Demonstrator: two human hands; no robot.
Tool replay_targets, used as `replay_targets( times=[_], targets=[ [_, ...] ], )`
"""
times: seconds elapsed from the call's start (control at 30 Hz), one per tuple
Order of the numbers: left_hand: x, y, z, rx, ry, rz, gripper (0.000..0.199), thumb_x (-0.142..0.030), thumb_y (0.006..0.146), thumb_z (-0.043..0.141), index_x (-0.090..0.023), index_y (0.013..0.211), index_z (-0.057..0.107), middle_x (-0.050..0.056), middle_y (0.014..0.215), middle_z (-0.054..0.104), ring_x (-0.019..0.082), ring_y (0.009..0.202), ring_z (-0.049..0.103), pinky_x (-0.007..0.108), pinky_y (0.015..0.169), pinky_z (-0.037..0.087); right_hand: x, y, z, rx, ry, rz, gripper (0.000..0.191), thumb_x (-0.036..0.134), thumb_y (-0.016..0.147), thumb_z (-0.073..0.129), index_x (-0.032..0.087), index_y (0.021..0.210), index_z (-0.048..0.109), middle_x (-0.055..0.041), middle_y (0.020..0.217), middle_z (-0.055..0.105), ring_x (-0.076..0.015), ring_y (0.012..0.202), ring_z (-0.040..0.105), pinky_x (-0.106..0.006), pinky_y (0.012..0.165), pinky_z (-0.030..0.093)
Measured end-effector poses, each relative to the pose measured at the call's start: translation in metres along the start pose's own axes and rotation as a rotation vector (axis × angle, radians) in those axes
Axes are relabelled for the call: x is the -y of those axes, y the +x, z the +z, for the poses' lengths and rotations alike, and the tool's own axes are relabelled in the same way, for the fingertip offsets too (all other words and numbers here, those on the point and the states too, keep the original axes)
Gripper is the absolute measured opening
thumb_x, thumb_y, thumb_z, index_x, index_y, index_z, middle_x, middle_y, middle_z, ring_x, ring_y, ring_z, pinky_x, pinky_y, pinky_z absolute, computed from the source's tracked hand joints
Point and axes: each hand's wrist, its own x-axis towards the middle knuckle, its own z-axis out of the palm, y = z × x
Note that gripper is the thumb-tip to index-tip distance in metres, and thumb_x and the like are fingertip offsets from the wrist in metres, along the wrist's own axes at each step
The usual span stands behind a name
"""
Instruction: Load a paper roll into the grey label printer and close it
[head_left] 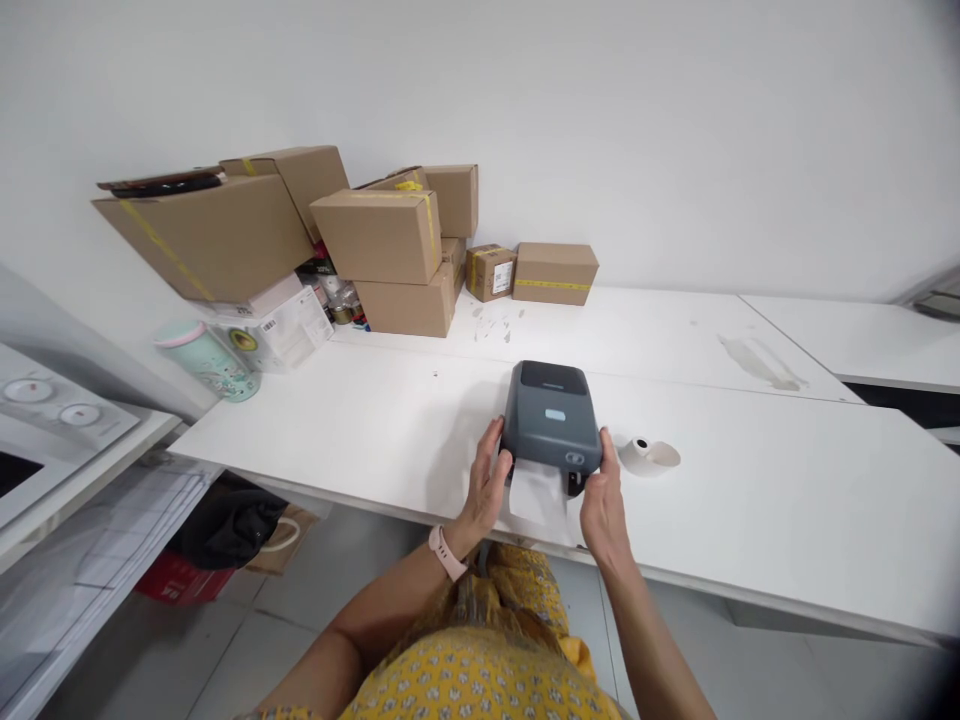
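Grey printer (555,415), near the middle of the surface's (787,480) front edge; cannot tell whether resting or slightly lifted. Clasped at either side by left hand (486,488) and right hand (604,500), both curled partway around the casing. Seems a steadying or positioning step; from here, probably calls for even support on both sides. White strip (538,492) under the printer's front, toward that edge; white roll (656,457) near the right hand, toward the surface's right end.
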Motion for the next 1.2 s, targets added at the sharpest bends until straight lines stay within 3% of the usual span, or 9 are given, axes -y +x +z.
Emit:
replay_targets(
  times=[0.23, 0.37, 0.5, 0.63, 0.73, 0.87, 1.07, 1.13, 1.2],
  targets=[
    [-0.024, 0.075, -0.005, 0.014, 0.029, 0.101, 0.050, -0.051, 0.099, 0.035, -0.025, 0.139, 0.050, 0.004, 0.148, 0.048, 0.023, 0.140, 0.041, 0.039, 0.117, 0.032, 0.028, 0.117, -0.005, -0.151, -0.037, -0.263, 0.058, 0.053, 0.101, 0.022, 0.023, 0.149, 0.034, -0.0130, 0.155, 0.036, -0.0268, 0.144, 0.033, -0.053, 0.116, 0.025],
    [0.005, 0.084, -0.004, 0.000, 0.172, -0.001, 0.045, -0.041, 0.094, 0.050, -0.023, 0.135, 0.053, 0.010, 0.142, 0.053, 0.025, 0.130, 0.050, 0.040, 0.108, 0.041, 0.034, 0.182, 0.002, -0.198, 0.014, -0.194, 0.057, 0.054, 0.101, 0.021, 0.020, 0.139, 0.046, -0.0122, 0.137, 0.055, -0.0240, 0.125, 0.053, -0.044, 0.105, 0.041],
    [0.031, 0.079, -0.002, 0.020, 0.283, -0.068, 0.044, -0.031, 0.089, 0.055, -0.023, 0.132, 0.056, 0.011, 0.134, 0.058, 0.026, 0.121, 0.056, 0.040, 0.100, 0.047, 0.032, 0.233, 0.008, -0.167, -0.020, -0.056, 0.070, 0.061, 0.097, 0.018, 0.010, 0.127, 0.054, -0.0160, 0.123, 0.059, -0.0250, 0.114, 0.055, -0.041, 0.098, 0.040],
    [0.034, 0.078, 0.000, 0.045, 0.266, -0.110, 0.048, -0.028, 0.086, 0.056, -0.022, 0.133, 0.054, 0.011, 0.134, 0.059, 0.026, 0.118, 0.058, 0.039, 0.095, 0.049, 0.025, 0.268, 0.014, -0.105, -0.063, 0.055, 0.081, 0.063, 0.093, 0.010, -0.001, 0.117, 0.054, -0.0225, 0.116, 0.059, -0.0274, 0.109, 0.053, -0.045, 0.092, 0.038],
    [0.036, 0.082, 0.001, 0.034, 0.272, -0.130, 0.049, -0.026, 0.083, 0.058, -0.024, 0.132, 0.054, 0.009, 0.131, 0.062, 0.026, 0.113, 0.060, 0.039, 0.094, 0.049, 0.020, 0.271, 0.017, -0.097, -0.089, 0.044, 0.076, 0.060, 0.096, 0.012, 0.000, 0.126, 0.048, -0.0242, 0.124, 0.055, -0.0280, 0.113, 0.050, -0.046, 0.094, 0.036],
    [0.044, 0.091, 0.003, 0.029, 0.284, -0.235, 0.055, -0.022, 0.078, 0.059, -0.022, 0.133, 0.053, 0.010, 0.131, 0.062, 0.027, 0.109, 0.062, 0.039, 0.092, 0.049, 0.019, 0.245, 0.011, -0.235, -0.094, -0.158, 0.065, 0.056, 0.096, 0.037, 0.010, 0.143, 0.036, -0.0204, 0.137, 0.048, -0.0288, 0.120, 0.050, -0.048, 0.099, 0.038],
    [0.053, 0.101, 0.010, 0.024, 0.214, -0.254, 0.055, -0.018, 0.075, 0.058, -0.020, 0.130, 0.054, 0.011, 0.130, 0.062, 0.027, 0.112, 0.061, 0.035, 0.092, 0.048, 0.029, 0.188, 0.000, -0.384, -0.213, -0.462, 0.044, 0.042, 0.094, 0.049, 0.019, 0.131, 0.050, -0.0153, 0.128, 0.057, -0.0293, 0.120, 0.051, -0.053, 0.101, 0.041],
    [0.052, 0.101, 0.011, 0.020, 0.222, -0.270, 0.055, -0.018, 0.074, 0.059, -0.020, 0.129, 0.055, 0.011, 0.130, 0.063, 0.026, 0.112, 0.062, 0.034, 0.091, 0.048, 0.027, 0.173, 0.002, -0.245, -0.280, -0.505, 0.034, 0.038, 0.094, 0.048, 0.019, 0.120, 0.057, -0.0138, 0.115, 0.063, -0.0279, 0.113, 0.056, -0.048, 0.098, 0.044],
    [0.050, 0.101, 0.012, 0.011, 0.253, -0.273, 0.055, -0.018, 0.074, 0.059, -0.020, 0.128, 0.056, 0.010, 0.129, 0.064, 0.025, 0.112, 0.062, 0.032, 0.091, 0.048, 0.021, 0.163, 0.007, 0.101, -0.379, -0.481, 0.031, 0.038, 0.093, 0.049, 0.020, 0.117, 0.060, -0.0120, 0.112, 0.066, -0.0266, 0.109, 0.059, -0.043, 0.095, 0.047]
  ],
)
